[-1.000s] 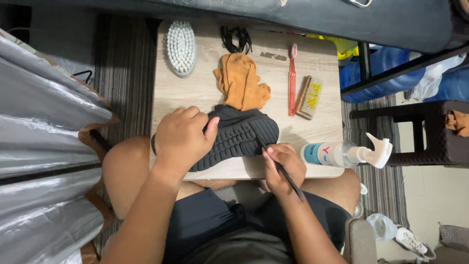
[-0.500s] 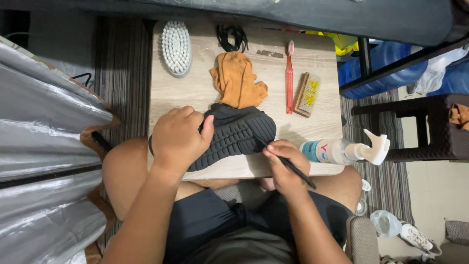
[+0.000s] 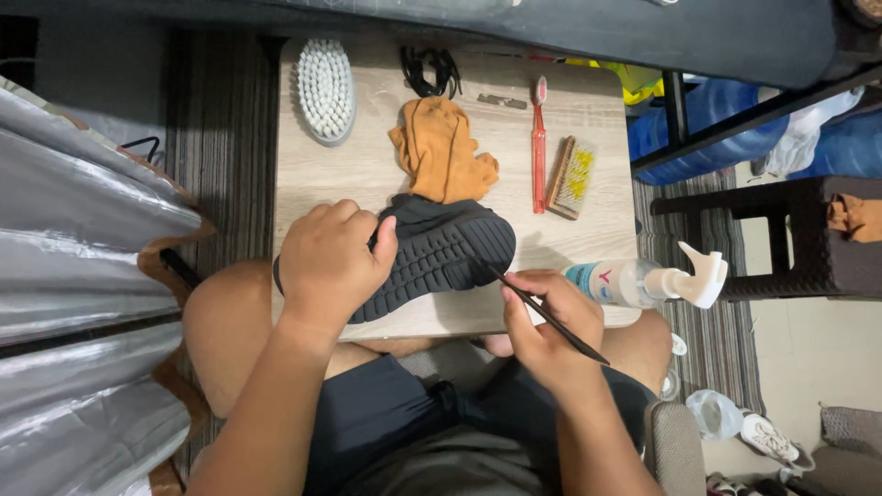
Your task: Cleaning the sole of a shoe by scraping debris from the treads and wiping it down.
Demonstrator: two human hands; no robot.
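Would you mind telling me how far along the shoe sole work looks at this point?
Done: the tools are laid out, and the dark shoe lies sole-up on the wooden board. In hand: the left hand steadies it while the right hand works a thin dark pick at the sole's edge. Left: the white brush, red toothbrush, orange cloth and spray bottle lie untouched; how clean the sole is cannot be judged.

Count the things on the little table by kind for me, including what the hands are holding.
Brushes: 3 (white oval brush, red toothbrush, small wooden brush)
Shoes: 1 (black shoe, sole up, under the left hand)
Cloths: 1 (orange cloth)
Spray bottles: 1 (spray bottle)
Thin dark sticks: 1 (stick in the right hand)
Black cord bundles: 1 (cords)
Total: 8
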